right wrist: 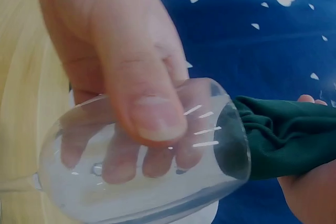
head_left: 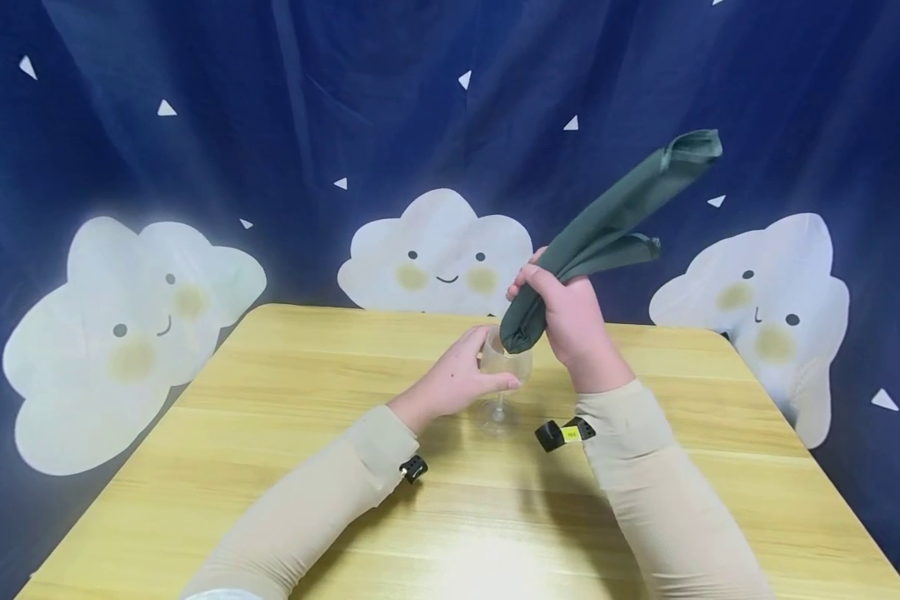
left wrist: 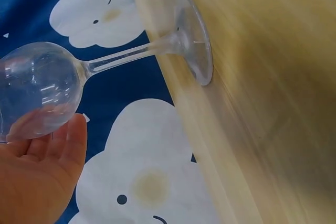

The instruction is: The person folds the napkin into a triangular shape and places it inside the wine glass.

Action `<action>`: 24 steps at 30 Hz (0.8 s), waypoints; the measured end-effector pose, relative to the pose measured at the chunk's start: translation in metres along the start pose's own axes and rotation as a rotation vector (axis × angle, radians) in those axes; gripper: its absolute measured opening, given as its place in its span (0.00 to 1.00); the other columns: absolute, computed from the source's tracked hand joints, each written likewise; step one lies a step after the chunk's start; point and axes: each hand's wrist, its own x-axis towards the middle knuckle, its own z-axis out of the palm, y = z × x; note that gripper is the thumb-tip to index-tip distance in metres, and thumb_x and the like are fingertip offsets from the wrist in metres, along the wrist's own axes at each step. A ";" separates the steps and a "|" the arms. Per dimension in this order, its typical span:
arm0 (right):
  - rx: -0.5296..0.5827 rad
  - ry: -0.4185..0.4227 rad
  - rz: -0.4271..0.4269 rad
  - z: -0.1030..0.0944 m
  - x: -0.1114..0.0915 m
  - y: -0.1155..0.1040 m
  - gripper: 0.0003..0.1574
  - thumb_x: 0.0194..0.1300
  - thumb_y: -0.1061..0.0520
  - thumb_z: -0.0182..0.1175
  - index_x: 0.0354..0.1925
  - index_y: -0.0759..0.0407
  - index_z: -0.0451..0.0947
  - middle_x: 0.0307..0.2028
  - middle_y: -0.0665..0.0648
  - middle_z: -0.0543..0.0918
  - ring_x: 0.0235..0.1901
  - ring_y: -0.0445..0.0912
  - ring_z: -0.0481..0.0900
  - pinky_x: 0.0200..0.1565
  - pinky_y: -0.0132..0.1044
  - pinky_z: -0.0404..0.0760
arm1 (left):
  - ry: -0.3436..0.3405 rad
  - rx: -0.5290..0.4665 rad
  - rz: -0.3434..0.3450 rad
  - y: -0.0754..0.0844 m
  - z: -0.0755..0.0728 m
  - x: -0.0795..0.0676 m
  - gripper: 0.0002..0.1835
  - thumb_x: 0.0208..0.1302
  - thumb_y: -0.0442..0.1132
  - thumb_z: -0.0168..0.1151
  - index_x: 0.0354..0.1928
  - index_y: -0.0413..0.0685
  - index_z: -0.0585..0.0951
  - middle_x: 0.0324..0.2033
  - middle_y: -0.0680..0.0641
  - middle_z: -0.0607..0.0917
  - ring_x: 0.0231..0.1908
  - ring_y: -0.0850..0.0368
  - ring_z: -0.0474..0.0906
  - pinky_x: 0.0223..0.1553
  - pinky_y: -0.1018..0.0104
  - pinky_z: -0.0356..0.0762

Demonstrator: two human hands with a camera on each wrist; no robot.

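Observation:
A clear wine glass [head_left: 522,367] stands upright on the table, its stem and round foot plain in the left wrist view. My left hand [head_left: 457,377] holds the bowl from the left, thumb on the near side and fingers behind. In my right hand [head_left: 576,321] is a folded dark green cloth napkin [head_left: 630,200], gripped near its lower end. The rolled lower end meets the glass mouth, and in the right wrist view the green cloth [right wrist: 283,135] shows at the rim. Two loose folded ends of it slant up to the right.
The wooden table [head_left: 255,417] bears the glass near its far side. Behind the far edge hangs a dark blue curtain [head_left: 390,100] with smiling white clouds. A small black camera [head_left: 550,436] sits on the right wrist, another [head_left: 414,468] on the left.

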 end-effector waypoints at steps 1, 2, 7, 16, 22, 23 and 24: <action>-0.061 -0.009 0.002 0.002 -0.001 0.001 0.06 0.72 0.62 0.57 0.42 0.64 0.70 0.33 0.61 0.80 0.36 0.55 0.82 0.46 0.44 0.83 | -0.001 -0.002 0.001 0.000 0.000 0.001 0.38 0.58 0.50 0.77 0.68 0.56 0.70 0.57 0.55 0.75 0.55 0.59 0.76 0.51 0.59 0.78; -0.129 -0.019 0.005 0.003 -0.001 0.002 0.07 0.72 0.60 0.57 0.43 0.63 0.71 0.34 0.61 0.80 0.38 0.56 0.82 0.47 0.44 0.82 | -0.002 -0.002 0.001 0.000 0.000 0.001 0.38 0.58 0.50 0.77 0.68 0.56 0.70 0.57 0.55 0.75 0.55 0.59 0.76 0.52 0.59 0.78; -0.389 -0.070 0.010 0.010 -0.005 0.008 0.08 0.71 0.57 0.58 0.42 0.62 0.74 0.38 0.63 0.79 0.42 0.56 0.81 0.51 0.47 0.79 | -0.002 0.012 0.011 0.000 -0.001 0.003 0.39 0.57 0.48 0.78 0.68 0.55 0.70 0.59 0.56 0.76 0.56 0.61 0.76 0.54 0.59 0.77; -0.613 -0.090 0.145 0.009 -0.011 0.026 0.15 0.69 0.50 0.62 0.45 0.61 0.77 0.39 0.60 0.79 0.43 0.52 0.78 0.52 0.47 0.74 | -0.020 0.006 0.051 0.001 0.000 0.003 0.37 0.59 0.46 0.77 0.68 0.54 0.70 0.55 0.55 0.79 0.54 0.61 0.77 0.56 0.58 0.75; -0.595 -0.119 0.131 0.006 -0.015 0.035 0.11 0.68 0.55 0.61 0.44 0.61 0.77 0.39 0.60 0.80 0.42 0.52 0.79 0.52 0.47 0.75 | -0.017 -0.026 0.055 0.001 0.000 0.002 0.41 0.58 0.47 0.77 0.71 0.57 0.67 0.57 0.56 0.77 0.55 0.61 0.77 0.58 0.59 0.74; -0.598 -0.127 0.133 0.005 -0.016 0.036 0.11 0.68 0.55 0.61 0.43 0.62 0.77 0.39 0.60 0.80 0.41 0.52 0.79 0.51 0.47 0.75 | -0.015 -0.033 0.058 0.001 0.000 0.002 0.41 0.58 0.47 0.78 0.71 0.57 0.68 0.57 0.57 0.77 0.56 0.61 0.76 0.59 0.59 0.73; -0.602 -0.134 0.135 0.005 -0.017 0.038 0.11 0.67 0.55 0.61 0.42 0.61 0.77 0.38 0.60 0.80 0.40 0.52 0.79 0.49 0.47 0.75 | -0.013 -0.041 0.058 0.001 0.000 0.002 0.41 0.58 0.46 0.77 0.71 0.57 0.68 0.57 0.57 0.77 0.56 0.61 0.76 0.60 0.59 0.72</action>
